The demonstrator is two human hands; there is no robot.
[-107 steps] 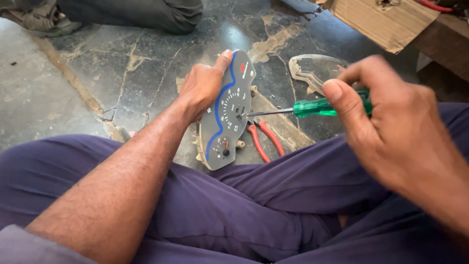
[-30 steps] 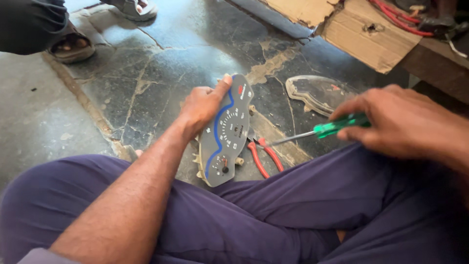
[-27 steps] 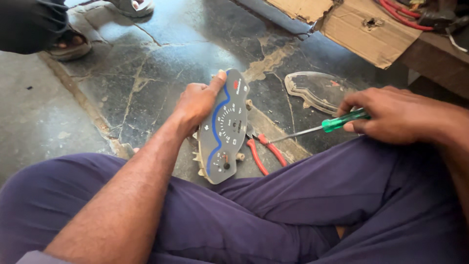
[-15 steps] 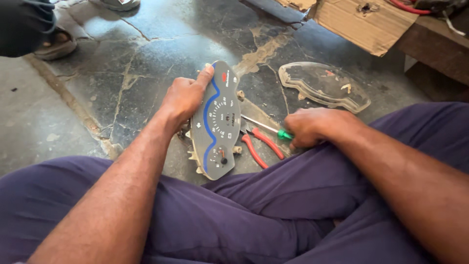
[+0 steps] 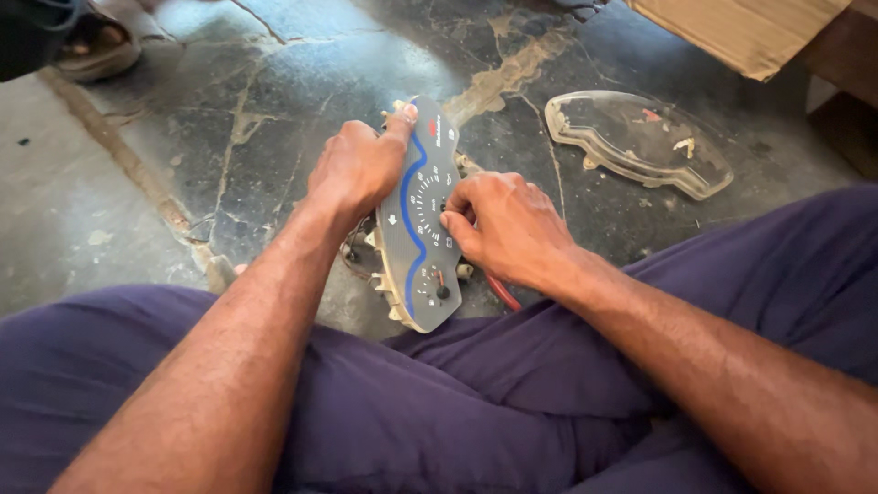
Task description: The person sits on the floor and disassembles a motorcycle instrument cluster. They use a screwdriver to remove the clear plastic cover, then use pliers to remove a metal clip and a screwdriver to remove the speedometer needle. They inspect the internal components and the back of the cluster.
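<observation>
Both hands grip the gauge panel (image 5: 421,233): left hand (image 5: 355,169) its top, right hand (image 5: 501,224) its face.

Only 1 view is showing here: the head camera is looking steeply down from above the seated person's lap, facing forward and away from the body. It is sitting close, with the purple-trousered legs (image 5: 384,412) filling the near edge and the cracked stone floor (image 5: 229,119) stretching to the far edge.
</observation>
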